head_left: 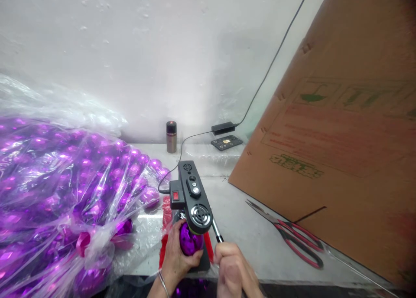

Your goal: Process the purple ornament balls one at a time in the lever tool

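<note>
We are working beside the big bag of purple baubles (58,194). Under the black machine's head (194,198), our left hand (177,259) is cupping one purple bauble (190,241); our right hand (232,270), closed, is probably gripping the lever (217,232) just to its right.

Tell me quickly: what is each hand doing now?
Left hand: closed around a shiny purple plastic ball under the black machine.
Right hand: closed on the machine's thin metal lever.
</note>
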`<state>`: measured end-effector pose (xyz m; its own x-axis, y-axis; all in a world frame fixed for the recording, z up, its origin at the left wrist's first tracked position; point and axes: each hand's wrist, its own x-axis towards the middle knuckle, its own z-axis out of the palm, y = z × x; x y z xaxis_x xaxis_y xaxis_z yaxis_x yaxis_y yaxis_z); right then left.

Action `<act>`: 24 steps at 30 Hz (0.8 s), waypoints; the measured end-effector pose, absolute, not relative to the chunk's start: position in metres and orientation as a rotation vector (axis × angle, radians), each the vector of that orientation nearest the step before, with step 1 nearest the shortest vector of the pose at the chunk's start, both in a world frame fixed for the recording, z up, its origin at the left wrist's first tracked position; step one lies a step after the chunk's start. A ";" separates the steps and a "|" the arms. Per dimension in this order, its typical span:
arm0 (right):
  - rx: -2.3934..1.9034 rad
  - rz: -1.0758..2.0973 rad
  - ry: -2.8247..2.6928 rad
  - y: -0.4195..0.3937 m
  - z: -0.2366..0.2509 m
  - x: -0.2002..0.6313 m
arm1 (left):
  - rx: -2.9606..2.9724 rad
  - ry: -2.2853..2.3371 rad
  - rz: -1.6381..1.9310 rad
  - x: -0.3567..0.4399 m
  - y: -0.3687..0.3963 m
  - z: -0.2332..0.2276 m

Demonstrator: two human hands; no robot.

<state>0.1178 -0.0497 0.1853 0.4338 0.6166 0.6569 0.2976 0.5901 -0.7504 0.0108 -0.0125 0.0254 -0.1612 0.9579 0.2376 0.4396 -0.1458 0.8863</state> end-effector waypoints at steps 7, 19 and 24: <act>-0.950 0.217 -1.175 -0.049 0.180 0.119 | 1.607 1.602 1.255 0.010 -0.011 0.041; -0.848 0.221 -1.310 -0.037 0.197 0.136 | 1.558 1.566 1.264 0.010 -0.011 0.041; -0.975 0.365 -1.139 -0.046 0.218 0.123 | 1.554 1.654 1.289 0.000 -0.055 0.020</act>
